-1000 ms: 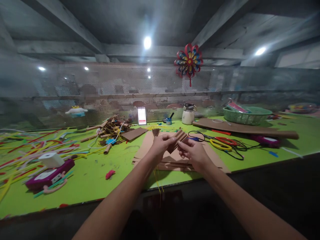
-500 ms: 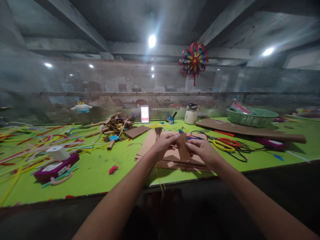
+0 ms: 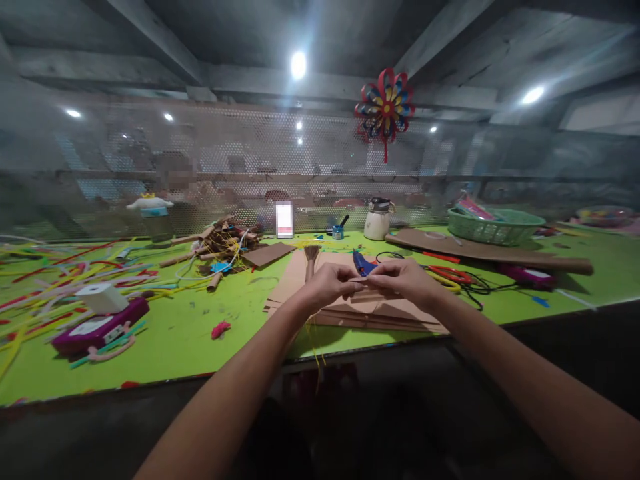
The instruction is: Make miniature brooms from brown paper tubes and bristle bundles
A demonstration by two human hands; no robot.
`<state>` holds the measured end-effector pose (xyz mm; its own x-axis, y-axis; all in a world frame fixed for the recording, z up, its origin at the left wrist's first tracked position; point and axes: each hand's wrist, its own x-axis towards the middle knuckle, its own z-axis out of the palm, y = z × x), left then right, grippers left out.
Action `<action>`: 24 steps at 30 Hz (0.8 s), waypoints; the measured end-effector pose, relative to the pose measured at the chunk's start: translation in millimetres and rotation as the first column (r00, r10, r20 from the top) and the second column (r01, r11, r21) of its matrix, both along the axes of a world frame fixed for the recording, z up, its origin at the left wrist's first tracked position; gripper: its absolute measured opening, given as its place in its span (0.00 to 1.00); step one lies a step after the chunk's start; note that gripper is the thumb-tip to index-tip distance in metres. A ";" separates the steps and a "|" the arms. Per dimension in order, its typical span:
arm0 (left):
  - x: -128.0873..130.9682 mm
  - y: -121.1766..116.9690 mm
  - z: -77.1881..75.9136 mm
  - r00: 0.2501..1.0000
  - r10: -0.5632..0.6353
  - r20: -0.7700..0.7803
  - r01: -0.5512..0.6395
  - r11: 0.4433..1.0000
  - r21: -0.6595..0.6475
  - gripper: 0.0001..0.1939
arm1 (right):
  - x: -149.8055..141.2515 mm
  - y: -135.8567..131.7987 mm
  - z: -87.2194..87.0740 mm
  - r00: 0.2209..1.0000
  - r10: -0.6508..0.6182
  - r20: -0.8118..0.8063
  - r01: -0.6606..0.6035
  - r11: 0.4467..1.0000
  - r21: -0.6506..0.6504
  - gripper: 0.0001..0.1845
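Note:
My left hand and my right hand are close together above a stack of brown cardboard sheets. Both pinch a small brown piece of card by its ends, seen almost edge-on, so most of its face is hidden. Just behind the fingers lies a blue glue gun. A brown bundle with a frayed, brush-like top is beside my left hand, its lower part hidden by the wrist. Yellow strands hang over the table edge below it.
Left on the green table are a purple power strip, fuzzy coloured stems and a pile of brown rolls. To the right are red-handled scissors, a long cardboard sheet and a green basket. A jug stands behind.
The brown piece of card has tilted from showing its broad face to nearly edge-on, still between both hands. The view has shifted slightly, and the glue gun shows more.

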<state>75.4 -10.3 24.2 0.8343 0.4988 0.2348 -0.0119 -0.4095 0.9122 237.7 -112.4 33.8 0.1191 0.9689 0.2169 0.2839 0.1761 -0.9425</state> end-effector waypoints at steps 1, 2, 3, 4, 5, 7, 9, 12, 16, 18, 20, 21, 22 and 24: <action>0.5 1.1 -1.4 1.000 0.008 0.000 -0.008 1.000 0.013 0.11 | 0.4 0.0 -0.5 0.998 -0.016 -0.063 0.016 1.000 -0.005 0.18; 0.8 1.8 -2.4 1.000 0.014 0.009 -0.014 1.000 0.017 0.11 | 1.3 -0.1 -1.3 0.992 -0.029 -0.125 0.029 1.000 -0.002 0.18; 0.9 2.1 -2.9 1.000 0.022 0.022 -0.022 1.000 0.015 0.11 | 2.8 -0.4 -2.4 0.982 -0.033 -0.186 0.034 0.999 0.006 0.17; 0.8 1.9 -2.9 0.999 0.037 0.037 -0.038 0.999 0.010 0.11 | 4.5 -1.0 -3.9 0.970 -0.027 -0.242 0.032 0.999 0.018 0.17; 0.6 1.4 -2.5 0.997 0.057 0.050 -0.057 0.998 0.005 0.11 | 6.3 -1.8 -5.7 0.956 -0.017 -0.293 0.029 0.999 0.036 0.17; -0.2 -0.3 -0.7 0.994 0.093 0.063 -0.093 0.996 -0.003 0.11 | 9.4 -3.6 -10.4 0.930 -0.004 -0.368 0.031 0.997 0.069 0.18; -1.0 -2.3 1.7 0.993 0.104 0.061 -0.104 0.995 -0.003 0.11 | 10.9 -4.8 -16.1 0.916 -0.016 -0.402 0.058 0.994 0.093 0.19; -0.9 -5.6 4.6 0.995 0.096 0.017 -0.097 0.988 0.122 0.12 | 10.6 -3.2 -24.7 0.937 -0.040 -0.348 0.095 0.985 0.143 0.16; 2.9 -9.2 4.2 0.986 0.166 0.002 -0.150 0.884 0.443 0.17 | 8.5 2.1 -28.7 0.978 -0.045 -0.202 0.083 0.980 0.182 0.12; 5.2 -10.0 2.7 0.982 0.190 0.015 -0.172 0.848 0.502 0.20 | 5.6 3.4 -27.2 0.973 -0.034 -0.228 0.076 0.981 0.180 0.13; 6.7 -10.5 1.9 0.974 0.220 0.057 -0.220 0.855 0.469 0.20 | -0.1 3.1 -25.5 0.944 -0.015 -0.331 0.069 0.986 0.152 0.14; 7.0 -10.9 2.1 0.969 0.232 0.084 -0.245 0.869 0.430 0.19 | -4.3 2.6 -25.2 0.922 -0.006 -0.388 0.060 0.990 0.127 0.15; 6.9 -11.6 2.7 0.964 0.241 0.110 -0.264 0.884 0.385 0.18 | -9.0 1.9 -25.6 0.899 -0.001 -0.438 0.050 0.993 0.102 0.15; 5.5 -13.4 5.0 0.961 0.244 0.133 -0.273 0.917 0.292 0.16 | -19.6 0.2 -27.7 0.868 -0.005 -0.497 0.049 0.996 0.075 0.16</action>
